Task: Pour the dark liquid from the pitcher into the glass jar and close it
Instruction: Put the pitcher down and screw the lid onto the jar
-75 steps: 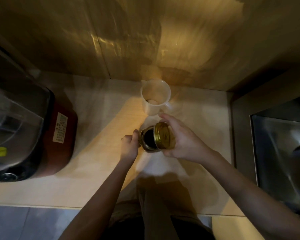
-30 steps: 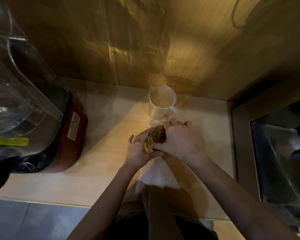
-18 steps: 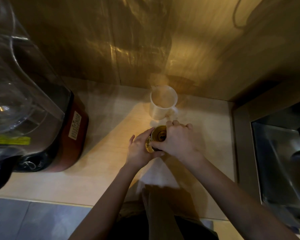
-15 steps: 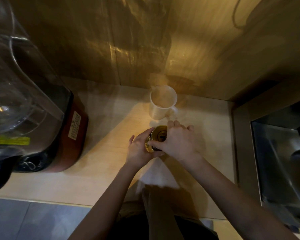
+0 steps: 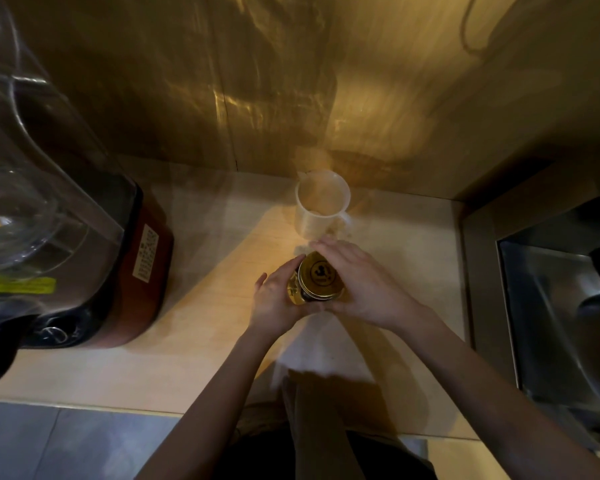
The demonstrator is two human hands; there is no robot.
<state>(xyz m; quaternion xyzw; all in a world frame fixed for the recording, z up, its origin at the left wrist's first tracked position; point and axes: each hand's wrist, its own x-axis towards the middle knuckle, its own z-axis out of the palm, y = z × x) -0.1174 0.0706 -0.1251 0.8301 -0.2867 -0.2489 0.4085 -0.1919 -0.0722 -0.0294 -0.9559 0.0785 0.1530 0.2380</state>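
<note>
Nearest the camera, two bare forearms reach forward over the front edge of the pale wooden counter (image 5: 194, 368). They meet at the glass jar (image 5: 303, 292), which stands upright on the counter between the two hands. The left hand (image 5: 274, 299) cups the jar's left side, palm against the glass and fingers pointing away from the body. The right hand (image 5: 364, 282) lies along the jar's right side with its fingers stretched out flat and loose, reaching past the far rim; it touches the jar but is not curled around it. The gold lid (image 5: 319, 273) sits on top of the jar, its dark emblem uncovered between the hands.

Just beyond the fingertips stands the white pitcher (image 5: 321, 206), upright, near the wall, apart from the jar. To the left sits a red and black blender (image 5: 84, 237), and on the right a metal sink (image 5: 561, 320).
</note>
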